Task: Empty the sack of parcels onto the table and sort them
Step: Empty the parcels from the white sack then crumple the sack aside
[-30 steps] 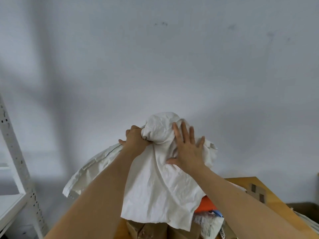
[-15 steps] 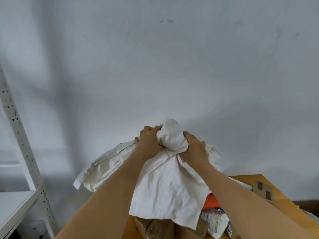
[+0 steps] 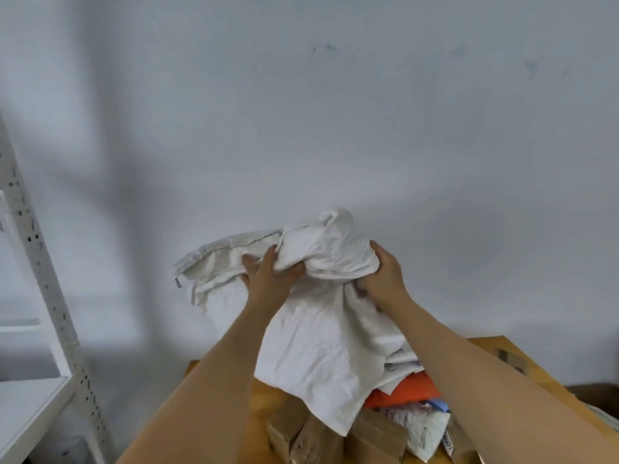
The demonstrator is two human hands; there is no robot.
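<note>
The sack is held raised above the table, inverted, with its closed end bunched at the top and its loose white fabric hanging down toward the table surface. The left hand is closed around a gathered fold of the sack at the left of the bunch; the right hand is closed around the fabric at the right of the bunch. Both hands grip the sack only. Directly below the sack, parcels lie in a heap on the table: brown cardboard boxes under the sack's lower edge, an orange mailer just right of that edge, and a white printed polybag in front of the orange mailer. The sack's hem overlaps the top of the heap, so whether any parcel remains inside cannot be determined. Judged status: emptying appears nearly complete, as the fabric hangs slack and flat with no visible bulge. Remaining work, as judged: draw the sack clear of the heap, set it aside, and sort the parcels, which are not yet separated into groups. A white metal shelf unit stands to the left of the table.
</note>
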